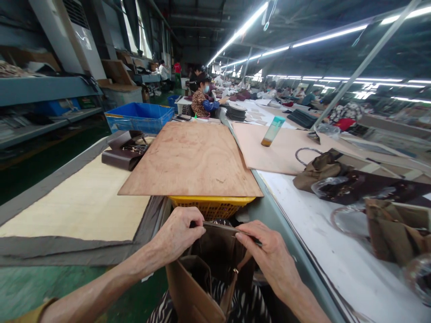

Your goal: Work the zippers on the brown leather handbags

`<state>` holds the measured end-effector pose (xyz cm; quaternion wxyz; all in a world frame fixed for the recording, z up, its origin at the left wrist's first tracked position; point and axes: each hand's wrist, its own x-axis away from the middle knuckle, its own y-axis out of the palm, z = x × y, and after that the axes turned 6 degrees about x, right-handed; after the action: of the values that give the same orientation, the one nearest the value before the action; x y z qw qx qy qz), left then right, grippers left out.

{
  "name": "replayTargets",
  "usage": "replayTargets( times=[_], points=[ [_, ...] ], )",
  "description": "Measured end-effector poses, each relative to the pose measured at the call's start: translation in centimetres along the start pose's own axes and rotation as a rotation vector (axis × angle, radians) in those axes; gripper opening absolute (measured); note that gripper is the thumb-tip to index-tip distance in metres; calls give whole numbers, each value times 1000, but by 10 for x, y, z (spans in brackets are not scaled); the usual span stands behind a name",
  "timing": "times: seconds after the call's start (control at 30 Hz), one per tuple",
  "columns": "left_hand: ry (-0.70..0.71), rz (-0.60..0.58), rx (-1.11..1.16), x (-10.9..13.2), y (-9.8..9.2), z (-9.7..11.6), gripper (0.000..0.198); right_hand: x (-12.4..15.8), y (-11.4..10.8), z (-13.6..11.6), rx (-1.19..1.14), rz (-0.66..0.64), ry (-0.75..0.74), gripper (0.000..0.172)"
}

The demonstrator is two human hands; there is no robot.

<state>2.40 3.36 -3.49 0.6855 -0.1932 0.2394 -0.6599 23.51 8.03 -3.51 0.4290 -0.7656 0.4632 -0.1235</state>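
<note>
A brown handbag (pixel 188 287) rests in my lap with its mouth facing up and its dark inside showing. My left hand (pixel 183 233) pinches the far rim of the bag near its left end. At the right end of that same rim, my right hand (pixel 266 246) grips the edge between thumb and fingers. Between the two hands the rim runs nearly straight. A strap with a small metal fitting (pixel 235 270) hangs on the right side of the bag. The lower part of the bag drops out of view.
Ahead, a plywood board (pixel 195 157) lies over a yellow basket (pixel 215 207). To the right, brown bags (pixel 319 170) and a bottle (pixel 272 131) are on the worktable. A dark brown leather piece (pixel 123 150) and a blue bin (pixel 139 117) are at left. A co-worker (pixel 202 101) sits beyond.
</note>
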Motion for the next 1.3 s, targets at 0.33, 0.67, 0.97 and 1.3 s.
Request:
replayTargets(
  times=[0.33,0.67,0.97,1.3],
  points=[
    [-28,2,-35,-4,1,2,15,-2,1,-3,47,4,-47,16],
    [-103,27,-83,-5,2,5,13,-6,5,-6,188,7,-77,10],
    [-126,25,-91,-4,0,5,14,-11,11,-17,369,-94,-126,9],
    [-121,14,-88,-5,0,5,14,-15,14,-20,256,-49,25,17]
  ],
)
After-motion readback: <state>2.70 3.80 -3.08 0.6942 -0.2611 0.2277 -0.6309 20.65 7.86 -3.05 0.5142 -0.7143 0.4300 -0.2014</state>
